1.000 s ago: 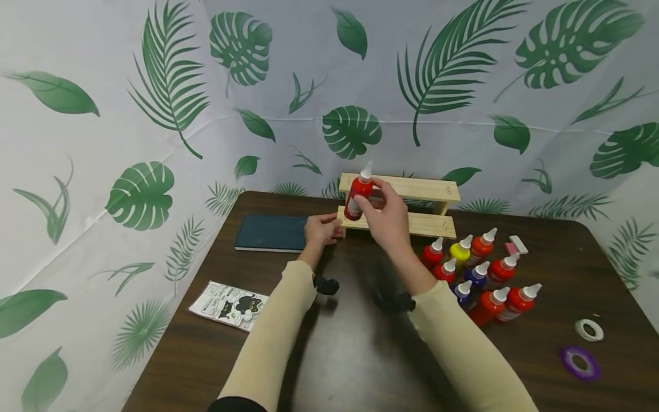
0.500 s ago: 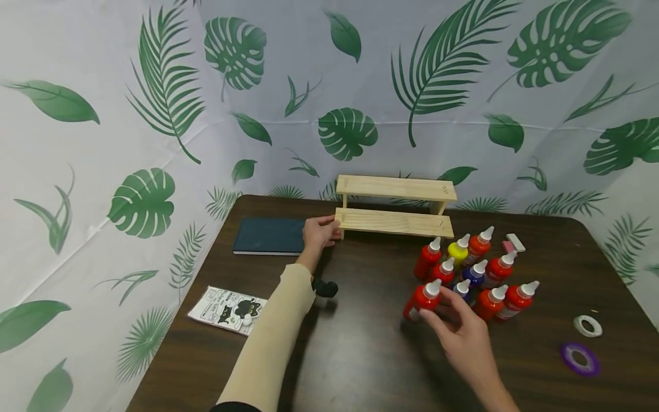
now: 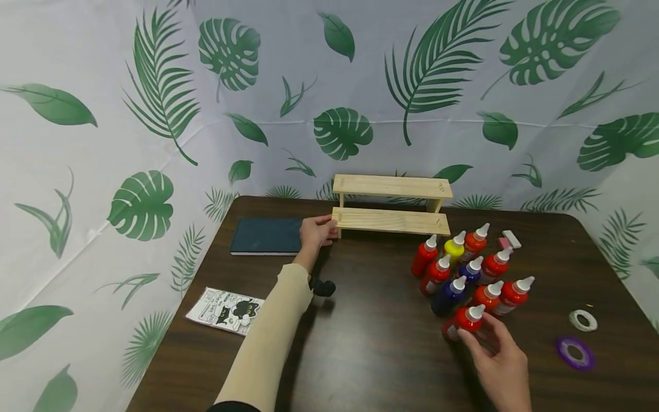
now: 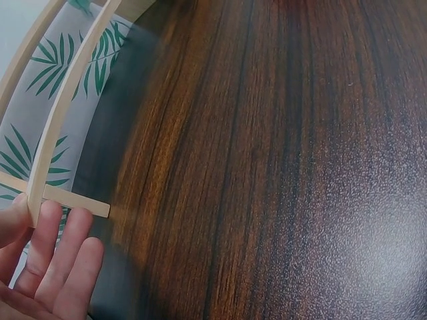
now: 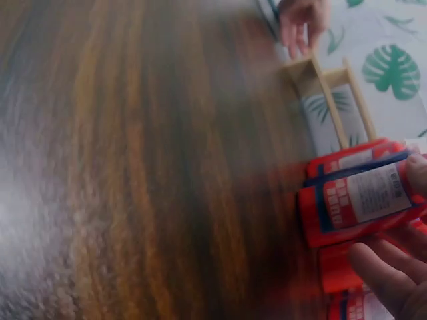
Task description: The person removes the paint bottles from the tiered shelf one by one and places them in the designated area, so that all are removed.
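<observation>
A red squeeze paint bottle [image 3: 463, 321] with a white nozzle cap is pinched by my right hand [image 3: 498, 360], at the near side of a bottle cluster. Its white label faces the right wrist view, where the paint bottle [image 5: 360, 200] appears tilted on its side. My left hand [image 3: 316, 232] holds the left end of the two-tier wooden shelf [image 3: 390, 220]. In the left wrist view, the thumb and fingers [image 4: 79, 223] pinch the end of the shelf's lower board [image 4: 60, 127]. Both shelf boards are bare.
Several red bottles [image 3: 436, 274], two blue bottles [image 3: 449, 294] and a yellow bottle [image 3: 454, 249] crowd the table's right half. Beyond them lies an eraser [image 3: 511, 238]. White tape [image 3: 583, 320] and purple tape [image 3: 575, 353] lie farther right. A dark notebook [image 3: 265, 236] and a cat-print packet [image 3: 226, 311] lie left.
My right hand has carried the red paint bottle off the shelf, toward me and rightward, to the near side of the cluster. The left hand has stayed on the shelf end.
</observation>
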{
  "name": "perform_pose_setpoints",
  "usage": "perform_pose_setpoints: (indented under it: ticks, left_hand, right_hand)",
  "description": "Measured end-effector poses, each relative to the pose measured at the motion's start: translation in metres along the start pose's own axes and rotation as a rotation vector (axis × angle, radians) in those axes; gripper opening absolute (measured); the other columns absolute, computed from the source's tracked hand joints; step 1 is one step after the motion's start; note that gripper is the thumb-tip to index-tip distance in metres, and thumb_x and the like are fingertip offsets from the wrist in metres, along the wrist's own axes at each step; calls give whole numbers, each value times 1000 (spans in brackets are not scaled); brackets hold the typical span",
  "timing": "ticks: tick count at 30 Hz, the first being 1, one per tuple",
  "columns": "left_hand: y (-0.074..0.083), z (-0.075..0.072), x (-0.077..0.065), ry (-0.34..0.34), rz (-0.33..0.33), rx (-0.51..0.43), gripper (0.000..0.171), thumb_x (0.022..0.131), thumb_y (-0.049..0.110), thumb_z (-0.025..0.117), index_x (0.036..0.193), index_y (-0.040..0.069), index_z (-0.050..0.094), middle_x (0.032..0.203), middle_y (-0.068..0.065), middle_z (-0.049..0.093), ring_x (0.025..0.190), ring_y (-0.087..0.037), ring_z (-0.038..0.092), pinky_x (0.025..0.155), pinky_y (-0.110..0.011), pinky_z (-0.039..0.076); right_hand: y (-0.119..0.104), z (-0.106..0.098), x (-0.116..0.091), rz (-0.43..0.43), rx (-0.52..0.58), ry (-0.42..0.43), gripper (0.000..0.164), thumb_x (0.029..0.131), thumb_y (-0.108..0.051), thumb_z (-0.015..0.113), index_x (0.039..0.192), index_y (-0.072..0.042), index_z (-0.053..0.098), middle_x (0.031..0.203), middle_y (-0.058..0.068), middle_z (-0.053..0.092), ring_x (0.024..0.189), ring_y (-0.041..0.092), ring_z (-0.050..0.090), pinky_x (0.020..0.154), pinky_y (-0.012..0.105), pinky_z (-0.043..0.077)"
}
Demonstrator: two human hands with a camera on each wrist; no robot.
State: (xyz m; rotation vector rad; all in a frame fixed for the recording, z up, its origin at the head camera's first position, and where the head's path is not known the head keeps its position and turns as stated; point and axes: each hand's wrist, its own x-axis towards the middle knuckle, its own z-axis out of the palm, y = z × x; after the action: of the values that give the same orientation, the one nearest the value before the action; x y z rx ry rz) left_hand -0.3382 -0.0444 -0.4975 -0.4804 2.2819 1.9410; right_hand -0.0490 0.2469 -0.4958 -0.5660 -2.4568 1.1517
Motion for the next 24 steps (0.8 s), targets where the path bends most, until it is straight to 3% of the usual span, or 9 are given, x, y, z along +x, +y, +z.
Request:
perform_pose_setpoints:
  ticks: [4, 7, 12, 18, 21, 24]
  left_hand:
    - [0, 0, -1, 3, 12, 4, 27, 86, 20, 73, 112, 13, 73, 81, -12, 74, 72, -23, 72, 55, -32, 58]
    - [0, 0, -3, -3, 23, 9, 27, 86, 20, 73, 113, 13, 73, 82, -12, 73, 73, -24, 72, 55, -32, 58]
    - [1, -1, -4, 1, 56, 38, 28, 86, 21, 73, 113, 13, 73, 81, -11, 74, 72, -23, 72, 55, -32, 58]
    - [0, -2, -3, 28, 91, 86, 26, 87, 23, 72, 112, 16, 73, 77, -8, 73, 68, -19, 72, 54, -30, 57]
    - [0, 0, -4, 53, 104, 102, 25, 87, 23, 72, 111, 17, 74, 75, -6, 73, 67, -17, 72, 52, -28, 56]
    - [2, 1, -6, 69, 131, 119, 25, 89, 22, 70, 112, 15, 73, 77, -8, 74, 67, -18, 72, 52, -27, 56]
  right_hand:
    - [3, 1, 3, 18, -17, 8, 52, 82, -26, 76, 127, -8, 57, 123, 18, 62, 100, 30, 65, 60, 2, 45]
    - [4, 1, 4, 37, -17, 16, 54, 82, -27, 76, 128, -8, 56, 127, 18, 60, 102, 35, 64, 59, 3, 46]
    - [3, 1, 4, 54, -20, 21, 55, 82, -30, 77, 129, -9, 57, 127, 18, 60, 102, 35, 64, 58, 4, 46]
    - [-1, -1, 6, 57, -27, -1, 58, 82, -32, 76, 131, -10, 55, 128, 18, 59, 105, 36, 63, 61, 20, 56]
    - [-4, -3, 6, 51, -36, 12, 56, 83, -33, 75, 132, -13, 56, 126, 14, 62, 105, 30, 64, 63, 12, 52]
    - [-7, -7, 5, 3, -11, 78, 50, 82, -28, 77, 128, -17, 61, 121, 8, 65, 101, 8, 64, 64, 3, 45]
